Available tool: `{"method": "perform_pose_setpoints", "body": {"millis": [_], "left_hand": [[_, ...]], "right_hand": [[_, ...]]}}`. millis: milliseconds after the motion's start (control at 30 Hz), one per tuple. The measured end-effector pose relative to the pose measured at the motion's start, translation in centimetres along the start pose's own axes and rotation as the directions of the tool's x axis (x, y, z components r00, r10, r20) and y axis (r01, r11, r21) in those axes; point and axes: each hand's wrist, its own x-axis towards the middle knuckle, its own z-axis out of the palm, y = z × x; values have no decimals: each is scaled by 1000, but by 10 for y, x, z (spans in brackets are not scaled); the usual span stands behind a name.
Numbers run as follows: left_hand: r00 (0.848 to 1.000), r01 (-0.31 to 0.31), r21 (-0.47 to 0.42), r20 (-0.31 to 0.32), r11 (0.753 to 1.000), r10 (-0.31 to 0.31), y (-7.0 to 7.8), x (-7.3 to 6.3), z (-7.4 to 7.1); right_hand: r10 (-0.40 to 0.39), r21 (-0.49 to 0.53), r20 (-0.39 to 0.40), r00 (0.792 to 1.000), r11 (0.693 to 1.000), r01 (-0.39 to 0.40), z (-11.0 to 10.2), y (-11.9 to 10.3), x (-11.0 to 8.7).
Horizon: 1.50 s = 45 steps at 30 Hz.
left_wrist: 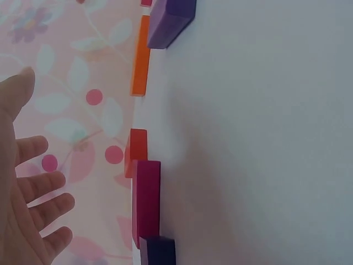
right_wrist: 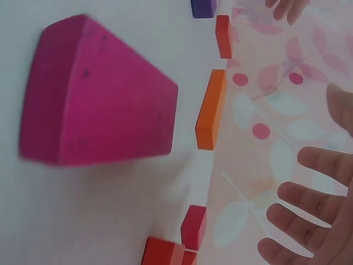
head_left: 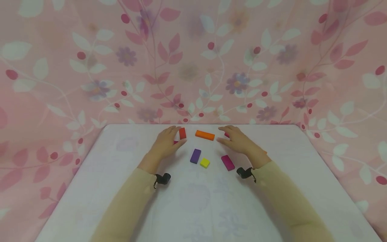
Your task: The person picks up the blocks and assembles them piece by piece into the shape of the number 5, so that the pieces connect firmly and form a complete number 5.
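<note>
My left hand (head_left: 165,144) hovers at the back left of the table, fingers spread and holding nothing. It is nearest a red block (head_left: 182,133) and a magenta block (left_wrist: 146,204), which it partly covers in the head view. My right hand (head_left: 237,139), also spread and holding nothing, hangs over a pinkish-red block (right_wrist: 193,227) that it mostly hides from the head camera. Between the hands lies a long orange block (head_left: 205,135). Closer in are a purple block (head_left: 195,156), a small yellow block (head_left: 205,163) and another magenta block (head_left: 228,162).
A white cloth (head_left: 193,201) covers the table. Behind it hangs a pink floral curtain (head_left: 193,67). A dark block (left_wrist: 158,251) sits by the left hand, and a red block (right_wrist: 160,252) by the right. Black wrist cameras (head_left: 163,178) are strapped at both cuffs.
</note>
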Motion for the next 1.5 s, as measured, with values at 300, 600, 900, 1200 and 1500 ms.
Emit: {"method": "perform_pose_setpoints", "body": {"millis": [300,600,900,1200,1500], "left_hand": [[1000,-5,-40,15,999,6,6,16,4],[990,83,-36,118,996,-78,9,32,10],[980,148,-66,140,987,-138,6,42,9],[972,200,-68,139,977,-190,-7,52,18],[961,246,-14,131,969,-242,-11,63,28]], "right_hand": [[-15,26,14,1000,1000,15,7,-5,20],[6,44,58,998,999,-9,16,-4,47],[21,109,67,998,994,-28,30,-2,69],[109,109,52,993,987,-114,40,3,80],[202,150,90,975,965,-214,44,7,81]]}}
